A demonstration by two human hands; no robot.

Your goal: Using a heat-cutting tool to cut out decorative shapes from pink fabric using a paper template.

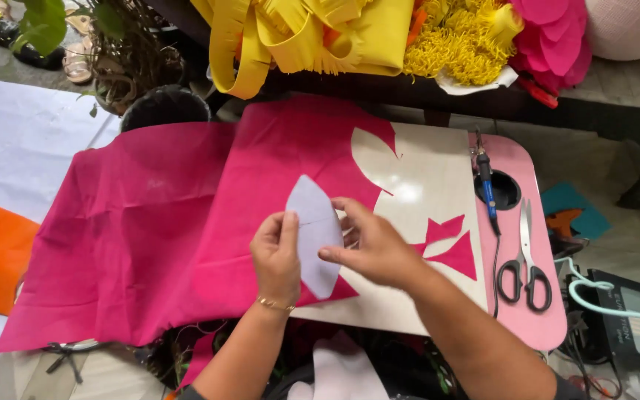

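both hands press a pale petal-shaped template (314, 235) flat onto the pink fabric (150, 230) near the front edge of the worktop (424, 178). the left hand (277, 255) pinches the template's left edge, fingers closed on it; the right hand (372, 248) holds its right edge under flattened fingers. this looks like positioning for tracing or cutting, which calls for the scissors (525, 259) lying by the right edge. the template's lower tip is partly hidden behind the left hand.

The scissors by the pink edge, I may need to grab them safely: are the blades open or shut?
Shut. The scissors lie flat on the pink table edge, blades together in one narrow point, black handles side by side.
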